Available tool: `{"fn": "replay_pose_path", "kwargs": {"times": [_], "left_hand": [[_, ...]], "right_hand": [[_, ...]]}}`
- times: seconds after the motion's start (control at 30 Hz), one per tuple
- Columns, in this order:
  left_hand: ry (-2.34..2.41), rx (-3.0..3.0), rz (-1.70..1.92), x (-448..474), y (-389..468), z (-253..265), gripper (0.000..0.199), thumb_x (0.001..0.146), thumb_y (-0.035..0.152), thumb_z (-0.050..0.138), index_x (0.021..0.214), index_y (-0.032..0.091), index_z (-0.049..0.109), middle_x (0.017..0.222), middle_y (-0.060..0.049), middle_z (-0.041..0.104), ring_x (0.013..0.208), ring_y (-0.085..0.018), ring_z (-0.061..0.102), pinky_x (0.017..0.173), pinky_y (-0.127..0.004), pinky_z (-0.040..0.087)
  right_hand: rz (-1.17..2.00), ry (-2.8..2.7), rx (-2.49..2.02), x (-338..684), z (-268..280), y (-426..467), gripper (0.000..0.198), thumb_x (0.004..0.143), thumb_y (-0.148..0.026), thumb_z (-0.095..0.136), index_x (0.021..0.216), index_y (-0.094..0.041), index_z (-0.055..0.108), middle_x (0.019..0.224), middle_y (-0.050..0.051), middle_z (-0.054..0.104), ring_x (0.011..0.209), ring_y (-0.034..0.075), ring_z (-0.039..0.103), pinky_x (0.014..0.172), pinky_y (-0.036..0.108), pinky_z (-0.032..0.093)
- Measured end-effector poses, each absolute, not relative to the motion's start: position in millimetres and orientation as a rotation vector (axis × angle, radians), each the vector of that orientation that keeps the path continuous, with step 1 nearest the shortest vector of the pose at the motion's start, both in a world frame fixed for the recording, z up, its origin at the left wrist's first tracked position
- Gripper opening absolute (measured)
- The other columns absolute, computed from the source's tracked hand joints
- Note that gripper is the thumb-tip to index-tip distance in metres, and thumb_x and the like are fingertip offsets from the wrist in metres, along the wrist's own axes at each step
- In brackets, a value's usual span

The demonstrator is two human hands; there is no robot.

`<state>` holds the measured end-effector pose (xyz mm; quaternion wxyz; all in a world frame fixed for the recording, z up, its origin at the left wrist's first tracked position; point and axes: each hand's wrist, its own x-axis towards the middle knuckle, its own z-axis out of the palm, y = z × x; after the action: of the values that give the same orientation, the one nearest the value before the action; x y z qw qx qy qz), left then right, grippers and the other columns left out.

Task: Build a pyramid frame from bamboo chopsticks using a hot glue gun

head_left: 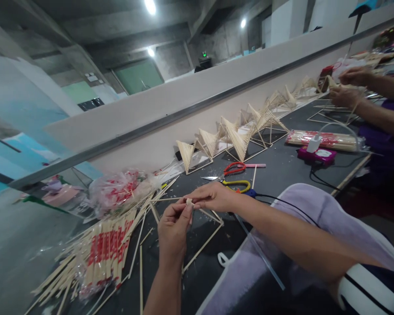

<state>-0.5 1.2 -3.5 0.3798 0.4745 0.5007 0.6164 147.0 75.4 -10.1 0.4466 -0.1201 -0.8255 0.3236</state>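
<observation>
My left hand (174,225) is closed, thumb and fingers pinching a small pale piece (189,202) in front of me. From the right, my right hand (213,197) meets it, its fingertips closed at the same piece. Whether the piece is joined to a stick I cannot tell. Just below and behind my hands is a frame of thin wooden sticks (203,246), partly hidden by them. Scissors (236,178) with one red and one yellow handle lie beyond my right hand. A blue-ended tool with a black cord (282,209) is partly hidden by my right forearm.
Bundled sticks in plastic (107,249) and loose sticks (61,273) lie at left, near a crumpled plastic bag (118,192). Fan-shaped stick structures (238,135) line the wall. At right are packed sticks (328,140), a magenta power block (317,155) and another person's hands (346,94).
</observation>
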Motion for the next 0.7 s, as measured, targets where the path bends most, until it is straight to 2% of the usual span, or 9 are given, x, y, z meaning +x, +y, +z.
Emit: {"fn": "replay_pose_path", "kwargs": {"times": [0.3,0.53,0.7], "left_hand": [[1.263,1.177,1.590,1,5,-2,0.022,0.062,0.027,0.071,0.069,0.013,0.056,0.056,0.005,0.051,0.042,-0.003,0.038,0.041,-0.016,0.028],[1.277,1.199,1.611,0,6,-4,0.022,0.062,0.028,0.072,0.070,0.014,0.056,0.060,0.004,0.054,0.045,-0.004,0.040,0.043,-0.017,0.031],[1.292,1.207,1.607,0,5,-4,0.025,0.061,0.031,0.072,0.070,0.014,0.056,0.064,0.002,0.057,0.044,-0.004,0.040,0.042,-0.017,0.030]], "right_hand": [[0.825,-2.071,-0.325,147,-4,76,0.032,0.081,-0.025,0.054,0.112,-0.018,0.061,0.105,0.007,0.066,0.095,0.014,0.060,0.084,0.024,0.044],[0.794,-2.018,-0.480,139,0,70,0.028,0.081,-0.029,0.054,0.106,-0.020,0.064,0.104,0.006,0.066,0.096,0.016,0.060,0.086,0.027,0.043],[0.896,-1.952,-0.462,137,-1,66,0.027,0.081,-0.029,0.054,0.104,-0.019,0.066,0.102,0.006,0.067,0.093,0.015,0.061,0.084,0.027,0.044]]}}
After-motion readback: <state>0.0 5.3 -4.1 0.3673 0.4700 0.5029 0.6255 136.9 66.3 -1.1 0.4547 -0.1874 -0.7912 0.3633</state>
